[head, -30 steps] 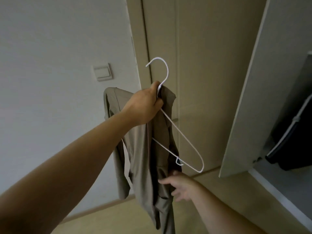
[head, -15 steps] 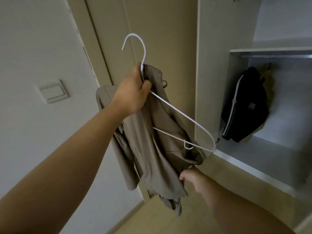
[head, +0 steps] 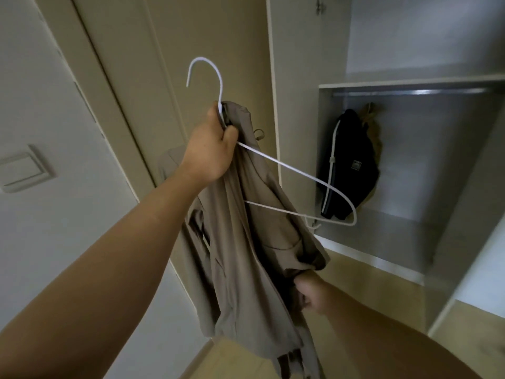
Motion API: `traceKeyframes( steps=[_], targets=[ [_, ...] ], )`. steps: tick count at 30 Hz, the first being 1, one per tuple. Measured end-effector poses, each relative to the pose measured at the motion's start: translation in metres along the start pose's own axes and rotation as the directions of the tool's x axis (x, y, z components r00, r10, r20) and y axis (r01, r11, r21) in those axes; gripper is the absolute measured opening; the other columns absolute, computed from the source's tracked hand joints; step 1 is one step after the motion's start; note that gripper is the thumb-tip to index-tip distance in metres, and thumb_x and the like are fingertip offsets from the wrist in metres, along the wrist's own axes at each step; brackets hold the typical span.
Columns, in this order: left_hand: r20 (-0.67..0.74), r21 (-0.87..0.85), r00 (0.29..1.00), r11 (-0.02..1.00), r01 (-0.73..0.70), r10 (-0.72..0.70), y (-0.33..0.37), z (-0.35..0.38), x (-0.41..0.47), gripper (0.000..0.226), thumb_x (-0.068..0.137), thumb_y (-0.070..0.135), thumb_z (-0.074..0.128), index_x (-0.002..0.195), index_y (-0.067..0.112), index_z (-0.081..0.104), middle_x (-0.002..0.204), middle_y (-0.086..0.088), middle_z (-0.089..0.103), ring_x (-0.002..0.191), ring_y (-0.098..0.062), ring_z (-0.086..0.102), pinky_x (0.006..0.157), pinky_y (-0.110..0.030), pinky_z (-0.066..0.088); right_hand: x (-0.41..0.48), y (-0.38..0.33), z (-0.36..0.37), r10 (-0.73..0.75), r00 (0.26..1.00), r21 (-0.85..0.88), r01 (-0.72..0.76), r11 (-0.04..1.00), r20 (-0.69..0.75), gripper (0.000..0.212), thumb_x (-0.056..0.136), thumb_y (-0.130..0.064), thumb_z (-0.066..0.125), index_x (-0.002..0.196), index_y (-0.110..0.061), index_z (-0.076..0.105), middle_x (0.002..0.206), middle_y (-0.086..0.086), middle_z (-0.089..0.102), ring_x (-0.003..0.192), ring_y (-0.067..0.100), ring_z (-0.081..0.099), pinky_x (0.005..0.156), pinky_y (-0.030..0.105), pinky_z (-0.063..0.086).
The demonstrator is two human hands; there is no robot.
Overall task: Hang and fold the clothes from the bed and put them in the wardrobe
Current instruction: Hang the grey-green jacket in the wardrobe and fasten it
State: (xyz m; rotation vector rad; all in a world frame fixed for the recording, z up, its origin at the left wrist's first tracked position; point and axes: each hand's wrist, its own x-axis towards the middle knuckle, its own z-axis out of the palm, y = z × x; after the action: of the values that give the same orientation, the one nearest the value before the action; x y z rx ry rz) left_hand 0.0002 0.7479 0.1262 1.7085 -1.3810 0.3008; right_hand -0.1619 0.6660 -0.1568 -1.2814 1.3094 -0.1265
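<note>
**Figure: garment on its hanger, held up in front of the open wardrobe.** My left hand (head: pixel 210 149) is raised at the centre. Its fingers and thumb are closed tight round the neck of a thin white wire hanger (head: pixel 284 164), just below the hook, and they also catch the top edge of a taupe woven garment (head: pixel 246 242). The hook points up and to the left. The hanger's frame tilts down to the right, and its far shoulder is bare of cloth. The garment hangs bunched from my grip, draped over the near side of the hanger only, with its loose ends trailing toward the pale wooden floor (head: pixel 232 359).

My right hand (head: pixel 311 294) is lower and to the right. Its fingers are curled and grip a gathered fold of the garment from beneath.

To the right is the white wardrobe (head: pixel 295 77), open. A metal rail (head: pixel 410 92) runs just under its shelf. Below the rail hangs a black item with a white stripe (head: pixel 352 165), and something tan shows partly behind it. I cannot tell what either hangs from. The garment and hanger are outside the wardrobe, well short of the rail.

On the left are a beige door (head: pixel 136 64) and a white wall switch (head: pixel 23 170).
</note>
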Motion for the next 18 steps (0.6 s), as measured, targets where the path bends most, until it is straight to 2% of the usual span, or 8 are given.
traceKeyframes(
  steps=[1, 3, 4, 5, 7, 10, 14, 18],
  targets=[
    [0.008, 0.005, 1.0, 1.0, 0.011, -0.011, -0.002, 0.004, 0.003, 0.02, 0.097, 0.011, 0.046, 0.115, 0.006, 0.051, 0.093, -0.006, 0.062, 0.079, -0.022, 0.055, 0.067, -0.031, 0.04, 0.005, -0.009, -0.008, -0.041, 0.999, -0.007, 0.041, 0.999, -0.034, 0.022, 0.105, -0.018, 0.046, 0.085, -0.012, 0.051, 0.093, 0.014, 0.058, 0.079, 0.025, 0.054, 0.078, 0.034, 0.048],
    [0.029, 0.028, 0.999, 0.999, 0.026, -0.026, -0.006, 0.014, 0.008, 0.018, 0.098, 0.012, 0.046, 0.114, 0.005, 0.05, 0.094, -0.009, 0.061, 0.083, -0.027, 0.054, 0.067, -0.034, 0.035, 0.011, -0.026, -0.031, -0.107, 0.99, -0.04, 0.103, 0.994, -0.093, 0.024, 0.108, -0.013, 0.036, 0.114, -0.006, 0.058, 0.13, 0.019, 0.056, 0.112, 0.03, 0.056, 0.097, 0.036, 0.046],
    [0.041, 0.042, 0.998, 0.999, 0.035, -0.037, -0.01, 0.02, 0.011, 0.016, 0.098, 0.012, 0.046, 0.113, 0.007, 0.049, 0.093, -0.009, 0.059, 0.083, -0.027, 0.053, 0.066, -0.032, 0.032, 0.007, -0.036, -0.044, -0.156, 0.98, -0.094, 0.144, 0.985, -0.126, 0.031, 0.108, -0.01, 0.033, 0.131, -0.001, 0.052, 0.143, 0.019, 0.049, 0.121, 0.029, 0.053, 0.101, 0.034, 0.045],
    [0.055, 0.059, 0.997, 0.997, 0.05, -0.053, -0.015, 0.025, 0.013, 0.016, 0.098, 0.011, 0.047, 0.113, 0.008, 0.049, 0.093, -0.008, 0.058, 0.083, -0.027, 0.052, 0.066, -0.031, 0.031, 0.011, -0.049, -0.058, -0.225, 0.961, -0.159, 0.2, 0.967, -0.161, 0.036, 0.107, -0.008, 0.035, 0.138, 0.004, 0.047, 0.147, 0.021, 0.045, 0.115, 0.023, 0.055, 0.096, 0.027, 0.047],
    [0.093, 0.094, 0.991, 0.991, 0.09, -0.099, -0.029, 0.037, 0.017, 0.025, 0.098, 0.012, 0.048, 0.122, 0.006, 0.049, 0.099, -0.011, 0.061, 0.089, -0.031, 0.056, 0.071, -0.034, 0.037, 0.027, -0.069, -0.091, -0.295, 0.928, -0.139, 0.269, 0.953, -0.227, 0.038, 0.102, -0.006, 0.046, 0.138, 0.006, 0.049, 0.141, 0.022, 0.052, 0.1, 0.018, 0.059, 0.084, 0.023, 0.046],
    [0.125, 0.161, 0.974, 0.972, 0.169, -0.19, -0.047, 0.054, 0.025, 0.034, 0.099, 0.014, 0.049, 0.131, 0.003, 0.048, 0.11, -0.025, 0.064, 0.102, -0.04, 0.06, 0.078, -0.036, 0.041, 0.042, -0.098, -0.14, -0.406, 0.875, -0.314, 0.32, 0.894, -0.264, 0.036, 0.101, -0.006, 0.046, 0.134, 0.008, 0.052, 0.136, 0.022, 0.055, 0.124, 0.038, 0.053, 0.101, 0.038, 0.041],
    [0.123, 0.18, 0.955, 0.952, 0.246, -0.27, -0.059, 0.079, 0.042, 0.024, 0.098, 0.009, 0.05, 0.121, 0.001, 0.053, 0.113, -0.026, 0.064, 0.107, -0.041, 0.059, 0.081, -0.035, 0.039, 0.055, -0.134, -0.202, -0.556, 0.76, -0.529, 0.336, 0.779, -0.335, 0.036, 0.102, -0.014, 0.045, 0.134, -0.001, 0.052, 0.128, 0.023, 0.058, 0.119, 0.04, 0.056, 0.099, 0.041, 0.045],
    [0.13, 0.208, 0.94, 0.936, 0.285, -0.315, -0.063, 0.11, 0.066, 0.026, 0.098, 0.011, 0.05, 0.121, 0.0, 0.054, 0.115, -0.027, 0.063, 0.109, -0.042, 0.059, 0.088, -0.04, 0.043, 0.094, -0.154, -0.25, -0.55, 0.738, -0.449, 0.369, 0.814, -0.391, 0.034, 0.104, -0.018, 0.043, 0.128, 0.002, 0.055, 0.131, 0.024, 0.057, 0.121, 0.038, 0.053, 0.103, 0.037, 0.039]
  ],
)
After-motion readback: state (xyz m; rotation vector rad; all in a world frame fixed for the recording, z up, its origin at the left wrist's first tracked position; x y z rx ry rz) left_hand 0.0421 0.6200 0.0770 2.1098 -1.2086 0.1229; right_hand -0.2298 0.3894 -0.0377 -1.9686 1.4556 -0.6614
